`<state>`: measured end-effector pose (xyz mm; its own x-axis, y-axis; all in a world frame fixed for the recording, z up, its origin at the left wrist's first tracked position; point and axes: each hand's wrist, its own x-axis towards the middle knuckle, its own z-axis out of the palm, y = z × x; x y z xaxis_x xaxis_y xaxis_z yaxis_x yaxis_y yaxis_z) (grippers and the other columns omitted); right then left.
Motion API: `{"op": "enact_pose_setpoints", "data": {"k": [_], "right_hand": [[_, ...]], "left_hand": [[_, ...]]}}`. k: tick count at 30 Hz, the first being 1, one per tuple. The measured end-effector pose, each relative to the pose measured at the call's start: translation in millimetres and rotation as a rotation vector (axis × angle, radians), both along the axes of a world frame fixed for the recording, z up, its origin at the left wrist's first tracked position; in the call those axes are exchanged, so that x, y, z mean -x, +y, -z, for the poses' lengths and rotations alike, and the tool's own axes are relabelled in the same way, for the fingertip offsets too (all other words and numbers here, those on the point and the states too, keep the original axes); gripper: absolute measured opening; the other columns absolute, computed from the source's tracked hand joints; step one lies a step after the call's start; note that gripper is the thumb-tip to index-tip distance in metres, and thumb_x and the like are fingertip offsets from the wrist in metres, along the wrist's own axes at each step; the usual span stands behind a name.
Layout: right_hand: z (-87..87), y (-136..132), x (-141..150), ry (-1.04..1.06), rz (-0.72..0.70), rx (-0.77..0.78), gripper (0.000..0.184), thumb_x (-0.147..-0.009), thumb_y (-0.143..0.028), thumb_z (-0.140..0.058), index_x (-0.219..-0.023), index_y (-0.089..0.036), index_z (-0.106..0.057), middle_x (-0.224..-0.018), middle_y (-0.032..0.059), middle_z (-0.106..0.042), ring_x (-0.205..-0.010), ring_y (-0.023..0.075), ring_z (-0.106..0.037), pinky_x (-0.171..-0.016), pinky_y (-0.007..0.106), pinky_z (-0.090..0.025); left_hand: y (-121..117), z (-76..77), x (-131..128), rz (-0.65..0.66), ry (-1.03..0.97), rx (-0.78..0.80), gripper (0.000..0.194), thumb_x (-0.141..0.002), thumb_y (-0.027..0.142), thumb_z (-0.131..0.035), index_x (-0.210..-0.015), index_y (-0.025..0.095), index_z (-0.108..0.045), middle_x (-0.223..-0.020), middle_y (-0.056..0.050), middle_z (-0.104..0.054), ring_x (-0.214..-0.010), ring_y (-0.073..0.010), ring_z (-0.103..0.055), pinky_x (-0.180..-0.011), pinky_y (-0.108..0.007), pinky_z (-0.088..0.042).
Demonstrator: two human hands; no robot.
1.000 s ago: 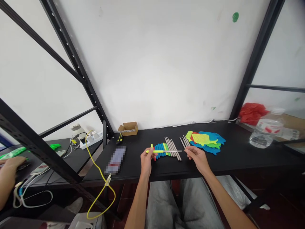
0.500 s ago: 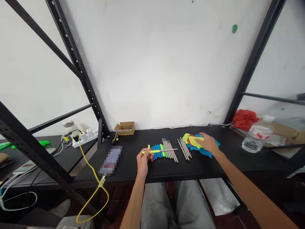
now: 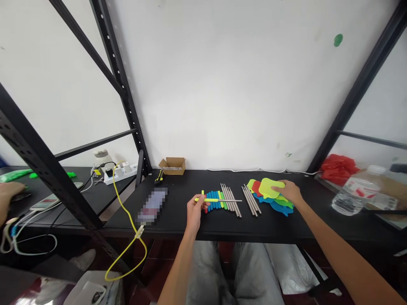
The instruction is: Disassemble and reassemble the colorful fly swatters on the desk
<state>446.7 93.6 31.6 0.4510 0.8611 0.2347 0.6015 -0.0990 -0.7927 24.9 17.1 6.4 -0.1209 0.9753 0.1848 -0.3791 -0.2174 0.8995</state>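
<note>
My left hand (image 3: 196,205) is closed round the yellow grip of a metal rod (image 3: 229,200), which points right, above the table. Under it lies a row of coloured handles (image 3: 215,205), mostly blue, with several red, yellow and green ones. Right of them rest two groups of bare metal rods, a nearer bunch (image 3: 233,205) and a farther bunch (image 3: 251,200). My right hand (image 3: 288,193) pinches the edge of a yellow fly swatter head (image 3: 269,187), raised slightly and tilted. Below it, other swatter heads (image 3: 280,206) in blue, green, red and yellow overlap in a pile.
A phone (image 3: 152,205) with a yellow cable lies left, near a box cutter (image 3: 159,177) and a small open carton (image 3: 173,166). At right stand a water bottle (image 3: 352,190) and a red bag (image 3: 337,167). Another person's hand (image 3: 11,190) shows far left. Black shelf posts frame the table.
My right hand has lifted the yellow swatter head off the pile, tilting it up. My left hand still holds the rod. The view has shifted slightly, and another person's hand has appeared far left.
</note>
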Motion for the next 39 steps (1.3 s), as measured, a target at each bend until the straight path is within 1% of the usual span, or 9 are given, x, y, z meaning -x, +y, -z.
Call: {"op": "enact_pose_setpoints", "data": {"k": [2,4,7,9,14,19,26,32,39], "right_hand": [[-3.0,-7,7,0.271,0.010,-0.122,0.039,-0.054,-0.042,-0.083,-0.078,-0.018,-0.066,-0.064,0.0053,-0.064,-0.061,0.0236,-0.063,-0.055,0.033,-0.048],[-0.4,-19,23,0.425,-0.029,-0.189,0.039,-0.060,-0.047,-0.079,-0.081,-0.018,-0.063,-0.063,0.0027,-0.062,-0.051,0.0173,-0.056,-0.048,0.030,-0.047],[14.4,-45,63,0.786,-0.152,-0.230,0.041,-0.063,-0.049,-0.078,-0.084,-0.019,-0.061,-0.070,0.0028,-0.064,-0.046,0.0133,-0.052,-0.040,0.027,-0.042],[27.5,-63,91,0.907,-0.211,-0.195,0.042,-0.063,-0.049,-0.080,-0.083,-0.018,-0.061,-0.067,0.0030,-0.063,-0.041,0.0119,-0.049,-0.034,0.024,-0.034],[44.3,-85,124,0.855,-0.274,-0.317,0.035,-0.066,-0.040,-0.084,-0.083,-0.016,-0.064,-0.071,0.0029,-0.065,-0.041,0.0074,-0.045,-0.034,0.021,-0.025],[43.2,-85,118,0.860,-0.305,-0.328,0.039,-0.062,-0.039,-0.087,-0.088,-0.017,-0.068,-0.084,0.0039,-0.068,-0.043,0.0055,-0.042,-0.036,0.022,-0.025],[43.6,-86,121,0.720,-0.429,-0.210,0.040,-0.062,-0.045,-0.086,-0.082,-0.014,-0.070,-0.072,0.0040,-0.066,-0.044,0.0082,-0.041,-0.041,0.026,-0.032],[40.3,-89,120,0.825,-0.353,-0.308,0.043,-0.064,-0.045,-0.084,-0.093,-0.017,-0.070,-0.091,0.0058,-0.069,-0.046,0.0065,-0.039,-0.039,0.024,-0.029],[42.9,-88,121,0.723,-0.392,-0.271,0.037,-0.066,-0.045,-0.082,-0.087,-0.017,-0.069,-0.080,0.0034,-0.067,-0.045,0.0082,-0.039,-0.041,0.025,-0.031]], "left_hand": [[1,0.6,0,0.000,-0.003,-0.001,0.032,-0.079,0.044,-0.071,-0.083,0.013,-0.066,-0.062,-0.002,-0.066,-0.052,-0.0106,-0.055,-0.051,-0.022,-0.044],[1,1.2,0,-0.001,-0.010,-0.001,0.032,-0.079,0.045,-0.071,-0.083,0.013,-0.066,-0.062,-0.003,-0.066,-0.052,-0.0108,-0.055,-0.051,-0.022,-0.045],[2,1.7,1,0.002,-0.016,-0.006,0.032,-0.080,0.045,-0.070,-0.084,0.014,-0.067,-0.063,-0.003,-0.066,-0.053,-0.0110,-0.056,-0.052,-0.022,-0.046],[2,1.7,0,0.006,-0.015,-0.009,0.032,-0.080,0.045,-0.071,-0.085,0.013,-0.067,-0.063,-0.003,-0.066,-0.053,-0.0111,-0.056,-0.051,-0.022,-0.045],[1,1.1,0,0.016,0.011,-0.014,0.033,-0.081,0.046,-0.070,-0.084,0.014,-0.066,-0.065,-0.004,-0.067,-0.053,-0.0115,-0.056,-0.050,-0.023,-0.045],[1,-0.3,-1,0.026,0.056,-0.004,0.033,-0.079,0.046,-0.071,-0.085,0.014,-0.067,-0.065,-0.004,-0.068,-0.054,-0.0115,-0.057,-0.052,-0.022,-0.044],[1,0.8,-1,0.044,0.109,-0.012,0.035,-0.078,0.047,-0.072,-0.085,0.013,-0.068,-0.067,-0.006,-0.069,-0.054,-0.0122,-0.057,-0.052,-0.023,-0.044],[1,1.8,-1,0.044,0.128,-0.018,0.035,-0.078,0.047,-0.072,-0.088,0.013,-0.068,-0.069,-0.006,-0.070,-0.055,-0.0119,-0.057,-0.053,-0.023,-0.044],[1,0.8,0,0.035,0.120,-0.015,0.036,-0.078,0.048,-0.072,-0.088,0.013,-0.069,-0.068,-0.005,-0.069,-0.054,-0.0121,-0.057,-0.053,-0.024,-0.044]]}}
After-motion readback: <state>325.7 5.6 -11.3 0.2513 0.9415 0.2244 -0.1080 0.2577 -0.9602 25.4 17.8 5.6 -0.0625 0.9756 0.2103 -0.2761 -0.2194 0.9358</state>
